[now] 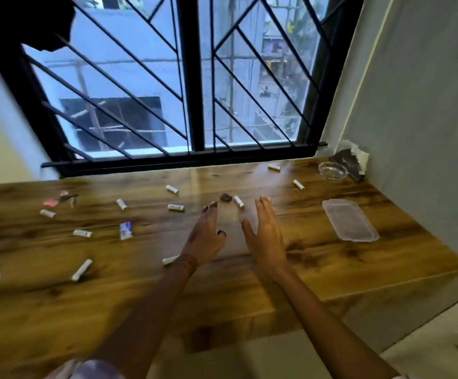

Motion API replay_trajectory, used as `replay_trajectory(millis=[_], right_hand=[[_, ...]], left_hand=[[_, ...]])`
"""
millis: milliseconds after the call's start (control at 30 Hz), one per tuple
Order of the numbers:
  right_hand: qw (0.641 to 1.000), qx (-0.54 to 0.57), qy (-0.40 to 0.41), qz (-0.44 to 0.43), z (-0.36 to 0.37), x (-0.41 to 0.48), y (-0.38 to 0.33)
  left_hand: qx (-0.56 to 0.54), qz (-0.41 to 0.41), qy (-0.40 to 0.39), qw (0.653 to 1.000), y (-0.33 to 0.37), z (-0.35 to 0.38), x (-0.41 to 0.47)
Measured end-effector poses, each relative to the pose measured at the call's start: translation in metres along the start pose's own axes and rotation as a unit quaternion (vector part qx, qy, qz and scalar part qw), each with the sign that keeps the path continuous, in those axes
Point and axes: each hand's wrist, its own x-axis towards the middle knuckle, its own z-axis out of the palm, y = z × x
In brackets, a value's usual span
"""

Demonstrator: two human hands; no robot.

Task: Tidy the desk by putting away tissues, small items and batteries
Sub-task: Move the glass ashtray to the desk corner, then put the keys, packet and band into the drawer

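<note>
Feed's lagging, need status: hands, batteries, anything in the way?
Left hand, right hand open, empty, over desk. Batteries scattered, one battery just ahead of fingers. Small dark item beside it, nothing blocking.

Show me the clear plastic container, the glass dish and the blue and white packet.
clear plastic container (349,221): head view, its flat middle.
glass dish (332,170): head view, its centre.
blue and white packet (125,230): head view, its middle.

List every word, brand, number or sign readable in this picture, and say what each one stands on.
No text here can be read.
Blue-and-white packet: some print, too blurred to read.
White batteries: faint marks on the casings, too small and blurred to read.
Clear plastic container: no label visible.
</note>
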Motion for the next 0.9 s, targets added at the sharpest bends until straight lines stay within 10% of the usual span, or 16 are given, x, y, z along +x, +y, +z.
replay_trajectory(millis=[500, 900], right_hand=[[0.993, 0.054, -0.096, -0.037, 0.032, -0.150, -0.087], [0.918, 0.266, -0.217, 0.197, 0.095, -0.260, -0.123]], left_hand=[[-0.047, -0.108, 0.072, 0.990, -0.064, -0.038, -0.184], [-0.233, -0.302, 0.184, 0.906, -0.142, -0.046, -0.303]])
